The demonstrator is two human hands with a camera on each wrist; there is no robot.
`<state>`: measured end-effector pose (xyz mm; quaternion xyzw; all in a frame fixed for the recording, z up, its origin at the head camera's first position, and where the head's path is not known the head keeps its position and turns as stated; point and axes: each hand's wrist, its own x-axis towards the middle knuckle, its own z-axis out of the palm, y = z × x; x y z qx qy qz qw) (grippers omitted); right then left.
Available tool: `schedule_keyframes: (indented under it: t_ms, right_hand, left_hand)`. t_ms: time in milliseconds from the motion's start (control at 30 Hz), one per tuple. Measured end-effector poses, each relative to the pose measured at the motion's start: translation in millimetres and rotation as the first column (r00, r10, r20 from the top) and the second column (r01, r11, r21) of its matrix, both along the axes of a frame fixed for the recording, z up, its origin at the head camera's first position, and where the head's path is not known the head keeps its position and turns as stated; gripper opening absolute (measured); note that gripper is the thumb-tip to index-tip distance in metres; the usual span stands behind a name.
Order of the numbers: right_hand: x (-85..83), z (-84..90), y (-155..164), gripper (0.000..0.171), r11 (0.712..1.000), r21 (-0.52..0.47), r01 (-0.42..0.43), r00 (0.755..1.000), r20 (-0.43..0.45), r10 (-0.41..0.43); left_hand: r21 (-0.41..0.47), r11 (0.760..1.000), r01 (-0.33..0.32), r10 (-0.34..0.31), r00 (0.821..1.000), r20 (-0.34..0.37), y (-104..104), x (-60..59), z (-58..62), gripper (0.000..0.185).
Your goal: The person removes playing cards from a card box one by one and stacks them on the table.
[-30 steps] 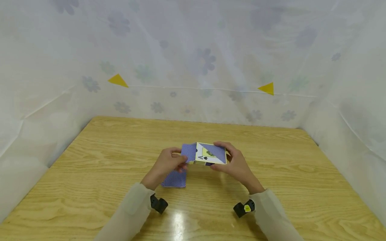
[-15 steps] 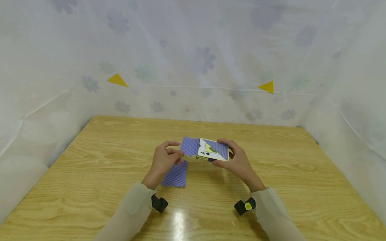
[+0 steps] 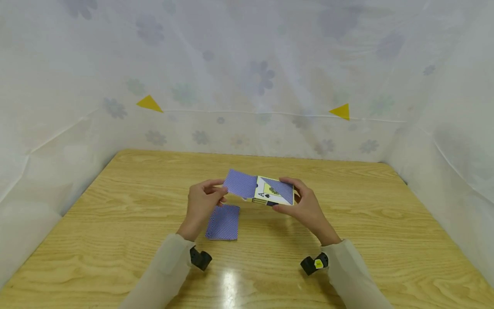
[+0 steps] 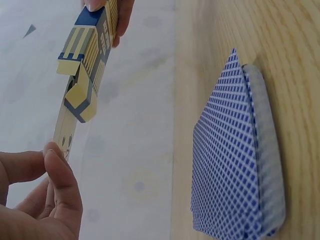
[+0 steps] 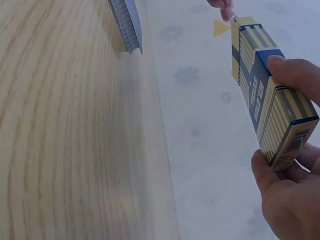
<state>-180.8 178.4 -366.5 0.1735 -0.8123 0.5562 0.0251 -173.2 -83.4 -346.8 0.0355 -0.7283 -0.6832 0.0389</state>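
My right hand (image 3: 299, 201) grips a playing-card box (image 3: 277, 192), blue and yellow with an ace of spades on its face, a little above the table. Its open end points left. My left hand (image 3: 216, 195) pinches a blue-backed card or thin packet (image 3: 240, 183) that sticks halfway out of that end. In the left wrist view the box (image 4: 92, 45) hangs above my thumb and fingers (image 4: 55, 190). The right wrist view shows the box (image 5: 265, 85) edge-on in my right hand (image 5: 285, 195). A small pile of face-down cards (image 3: 224, 222) lies on the table below my left hand.
The wooden table (image 3: 347, 223) is walled on three sides by white flowered sheeting (image 3: 254, 77) with two yellow triangles. The card pile (image 4: 235, 155) lies flat, seen also as the pile (image 5: 127, 22) from the right wrist.
My left hand has drawn the blue-backed card further out of the box to the left. Both hands and the box have risen slightly. The pile on the table now shows fully.
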Motion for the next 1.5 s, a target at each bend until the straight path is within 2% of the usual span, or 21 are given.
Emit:
schedule_keyframes:
  t_ms: [200,467,667,1033,1500]
  right_hand:
    - [0.5,0.3,1,0.069,1.000,-0.003,-0.002,1.000,-0.008,0.002]
    - [1.4,1.3,1,0.071,1.000,-0.015,0.001,1.000,0.006,-0.001]
    - [1.9,1.0,1,0.071,1.000,-0.010,-0.003,1.000,0.005,0.003]
    - [1.8,1.7,1,0.070,1.000,-0.012,-0.002,1.000,0.009,0.002]
    - [2.2,2.0,2,0.069,1.000,0.013,0.009,1.000,0.019,-0.009]
  left_hand:
    - [-0.031,0.999,-0.026,0.026,1.000,-0.017,-7,-2.3,0.9,0.025]
    - [-0.032,0.998,-0.059,0.059,0.998,-0.005,-13,-6.7,-0.5,0.024]
    - [-0.071,0.995,-0.071,0.072,0.997,0.006,-17,-7.8,-0.7,0.024]
    - [-0.113,0.991,-0.070,0.070,0.998,0.004,-22,-12.0,-5.4,0.024]
    - [-0.163,0.986,-0.047,0.050,0.999,0.016,-26,-13.1,-4.8,0.026]
